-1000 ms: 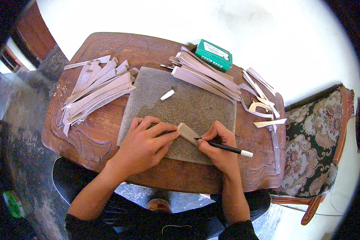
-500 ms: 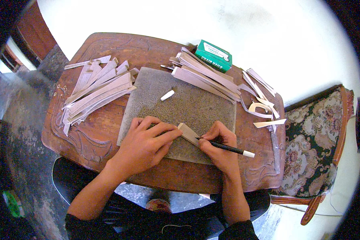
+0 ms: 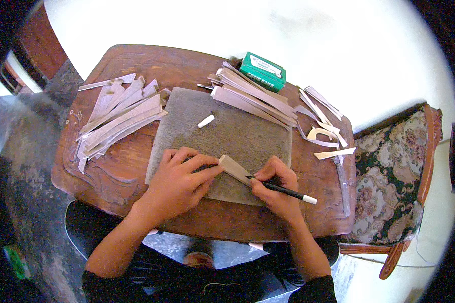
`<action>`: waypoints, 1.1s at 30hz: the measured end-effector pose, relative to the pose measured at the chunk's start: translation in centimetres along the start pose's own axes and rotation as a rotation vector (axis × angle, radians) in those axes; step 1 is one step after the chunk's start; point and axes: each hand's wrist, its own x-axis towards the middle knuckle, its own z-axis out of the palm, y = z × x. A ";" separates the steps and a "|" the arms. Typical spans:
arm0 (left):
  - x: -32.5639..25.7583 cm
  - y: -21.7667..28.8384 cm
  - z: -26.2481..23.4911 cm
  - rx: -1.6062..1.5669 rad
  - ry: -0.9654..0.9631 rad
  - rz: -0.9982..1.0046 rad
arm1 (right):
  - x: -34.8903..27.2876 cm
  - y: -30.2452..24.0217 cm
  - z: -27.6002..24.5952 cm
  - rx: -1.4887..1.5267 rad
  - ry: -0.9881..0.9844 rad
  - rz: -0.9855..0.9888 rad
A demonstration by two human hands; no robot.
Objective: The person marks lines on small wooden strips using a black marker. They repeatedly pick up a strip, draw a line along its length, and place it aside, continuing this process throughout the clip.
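A short, flat greyish-brown strip [image 3: 234, 169] lies slantwise on the grey mat [image 3: 187, 108], close to its front edge. The fingertips of my left hand [image 3: 179, 177] press on its left end, with the fingers bent and close together. My right hand [image 3: 276, 188] grips a black pen [image 3: 283, 189] with a white end, its tip touching the strip or just over it. The strip's right end is partly hidden by my right hand. Farther back on the mat rests a small white pen cap [image 3: 206, 121], apart from both hands.
Similar strips are heaped on the left of the carved wooden table [image 3: 151, 60]. Another stack [image 3: 253, 96] lies at the mat's far edge beside a green box [image 3: 263, 71]. Pale offcuts [image 3: 333, 153] and a knife-like tool [image 3: 343, 189] lie right, near a flowered chair [image 3: 389, 171].
The whole view has shifted slightly, so the table and things appear a little farther left. Both hands keep their hold, and the pen tip has slid very slightly along the strip.
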 end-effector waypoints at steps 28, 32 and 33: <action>0.1 -0.1 -0.1 0.000 0.010 0.005 | 0.4 -0.5 0.1 -0.005 -0.043 0.090; 0.1 0.0 -0.1 0.002 0.012 0.008 | 0.3 -0.2 0.1 -0.003 -0.041 0.078; 0.1 0.0 -0.1 -0.001 0.014 0.008 | 0.4 -0.3 0.2 -0.004 -0.044 0.079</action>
